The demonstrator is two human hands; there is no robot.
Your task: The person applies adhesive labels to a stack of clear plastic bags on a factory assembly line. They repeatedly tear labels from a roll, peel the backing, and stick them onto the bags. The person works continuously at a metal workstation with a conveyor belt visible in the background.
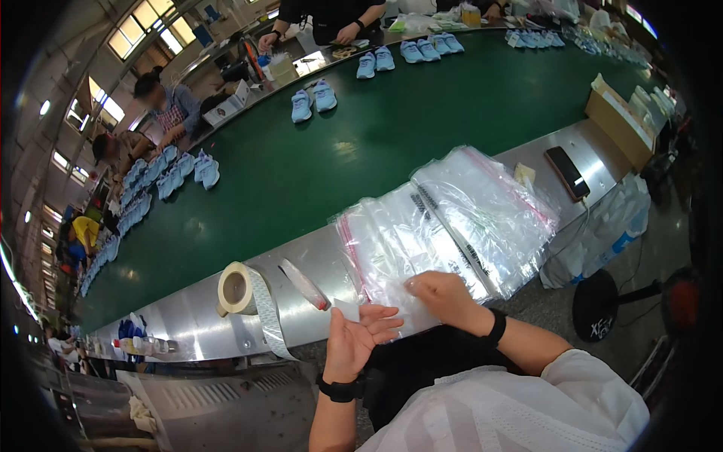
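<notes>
Where hands [444, 295] meet: two bag stacks [452, 218].

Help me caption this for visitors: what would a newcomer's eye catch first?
The wide green belt curving through the middle, dotted with pairs of light blue shoes. Nearer, on the metal ledge, lie stacks of clear plastic bags; the right hand presses them, the left hand is open beside.

the single head view looks steeply down from close above the steel bench edge [226, 331], facing the green conveyor [301, 166].
</notes>
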